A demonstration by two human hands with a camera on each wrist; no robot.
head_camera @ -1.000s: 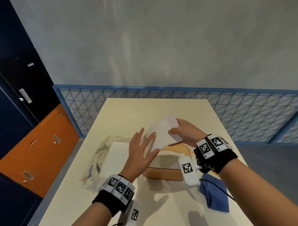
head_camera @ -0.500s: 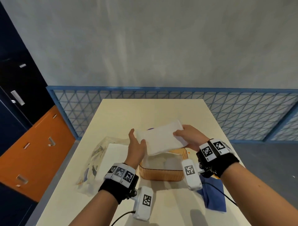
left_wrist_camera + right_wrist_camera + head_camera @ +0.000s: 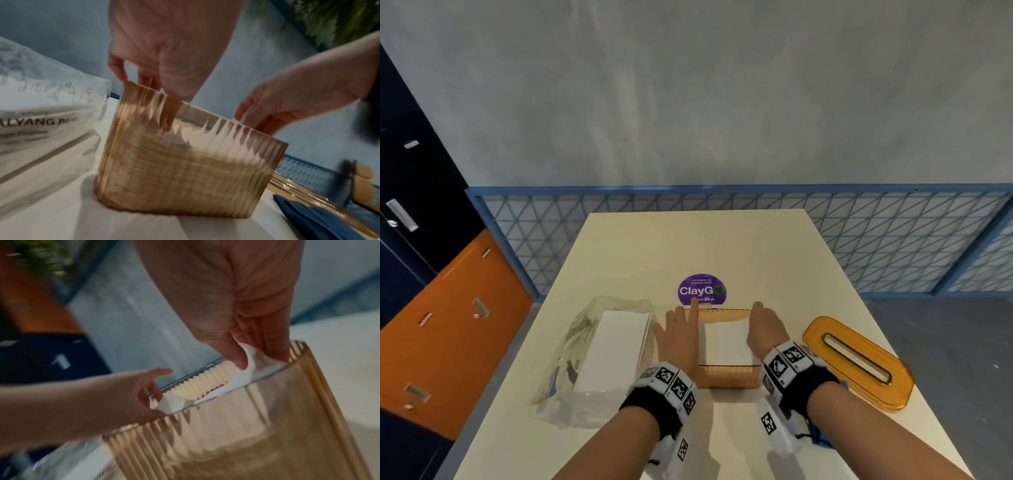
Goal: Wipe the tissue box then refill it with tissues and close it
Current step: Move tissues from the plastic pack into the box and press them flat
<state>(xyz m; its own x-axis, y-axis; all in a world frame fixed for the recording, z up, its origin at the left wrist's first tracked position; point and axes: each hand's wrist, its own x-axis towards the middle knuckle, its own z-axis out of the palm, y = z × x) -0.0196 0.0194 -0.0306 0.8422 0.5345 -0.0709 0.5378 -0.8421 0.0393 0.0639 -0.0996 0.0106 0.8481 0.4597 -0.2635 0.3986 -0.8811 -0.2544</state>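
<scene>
The main risk at this moment was that the stack of tissues (image 3: 726, 342) would go into the tissue box (image 3: 729, 377) crooked: its two ends were bent upward against the ribbed amber walls, so if one side was pushed deeper than the other, the sheets could fold or jam and stand above the rim, and then the lid (image 3: 856, 359) would probably not sit flat. A second risk, as I judge it, was that the light box could slide or tip on the worktop (image 3: 688, 246), because no hand was holding it from outside. The right hand (image 3: 765, 329) reached into the right end of the box and pinched the corner of the tissues between thumb and fingers (image 3: 273, 344). The left hand (image 3: 679, 337) was at the left end with fingers nearly straight, reaching down along the wall, some inside and some outside; whether it really gripped the stack I could not tell. The tissues lay between the two hands, already partly inside the box. The lid waited on the worktop to the right of the right hand, and the open tissue pack (image 3: 606, 356) lay just left of the left hand.
</scene>
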